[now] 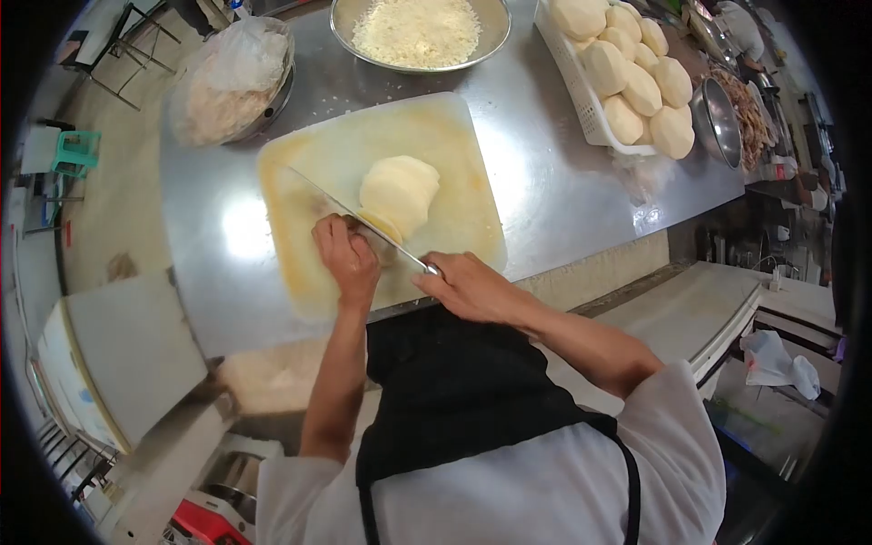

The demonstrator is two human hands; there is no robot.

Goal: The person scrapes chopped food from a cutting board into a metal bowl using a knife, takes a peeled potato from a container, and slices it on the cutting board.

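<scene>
On a yellowed cutting board lies a fanned stack of pale potato slices. A wide-bladed knife runs slantwise across the board, its edge beside the near end of the slices. My right hand is wrapped round the knife's handle. On the near side of the blade, my left hand has its fingers curled close to the blade, against a potato piece that the hand and knife mostly hide.
Several peeled potatoes fill a white plastic basket at the back right. A metal bowl of pale shreds stands behind the board. At the back left is a bowl covered with a plastic bag. An empty metal bowl leans beside the basket.
</scene>
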